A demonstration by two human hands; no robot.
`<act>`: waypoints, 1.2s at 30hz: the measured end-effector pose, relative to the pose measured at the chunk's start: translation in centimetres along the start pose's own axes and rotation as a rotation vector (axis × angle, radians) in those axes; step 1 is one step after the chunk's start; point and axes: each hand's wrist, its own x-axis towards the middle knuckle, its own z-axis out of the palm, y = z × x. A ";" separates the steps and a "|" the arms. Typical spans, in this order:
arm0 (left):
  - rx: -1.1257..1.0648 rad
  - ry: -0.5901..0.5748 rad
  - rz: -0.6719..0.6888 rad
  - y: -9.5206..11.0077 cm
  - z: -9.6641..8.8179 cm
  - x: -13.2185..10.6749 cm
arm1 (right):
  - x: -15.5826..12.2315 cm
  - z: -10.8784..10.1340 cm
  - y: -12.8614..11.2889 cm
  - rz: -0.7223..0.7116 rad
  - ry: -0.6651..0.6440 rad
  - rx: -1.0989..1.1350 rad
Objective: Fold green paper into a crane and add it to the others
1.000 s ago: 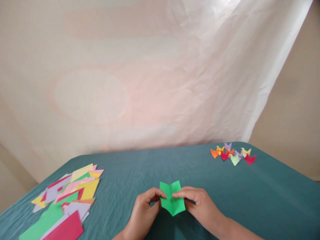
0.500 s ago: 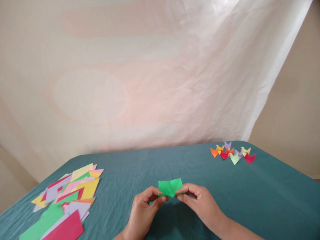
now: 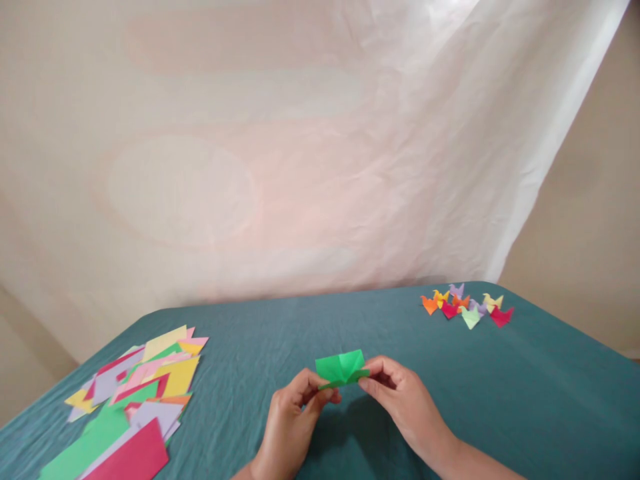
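Observation:
A small folded green paper (image 3: 341, 368) is held up between both hands near the table's front, creased down its middle with its lower edge folded. My left hand (image 3: 296, 417) pinches its lower left corner between thumb and fingers. At the lower right corner, my right hand (image 3: 407, 403) grips the paper the same way. Both hands are closed on it, and a shadow falls on the cloth below.
Loose paper sheets (image 3: 177, 378) in several colours lie in a spread pile at the left. Several folded paper birds (image 3: 471, 317) stand at the back right of the teal tablecloth (image 3: 260, 340). Behind the table hangs a pale sheet (image 3: 320, 167).
The green paper has tilted, its right side rising slightly. My right hand has shifted a little up and to the right, and its grip now sits at the paper's right end.

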 end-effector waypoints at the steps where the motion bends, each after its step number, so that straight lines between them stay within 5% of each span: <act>1: -0.012 -0.001 -0.003 0.0 0.0 0.0 | 0.0 0.0 0.0 0.007 0.004 -0.005; 7: -0.033 0.035 0.026 -0.5 0.4 0.8 | 0.3 -0.1 0.6 -0.004 0.011 0.016; 13: -0.336 0.056 -0.062 -0.2 2.1 4.0 | 1.2 -0.8 0.6 -0.037 0.149 0.214; 17: -0.492 0.066 -0.071 0.3 2.9 5.5 | 2.1 -1.8 0.3 0.029 0.127 0.134; 26: -0.497 0.008 -0.223 -2.1 2.5 6.1 | 3.9 -1.5 0.8 0.008 0.032 0.000; 36: -0.445 -0.001 -0.272 -2.4 2.8 5.6 | 3.1 -1.5 1.8 0.013 0.017 -0.070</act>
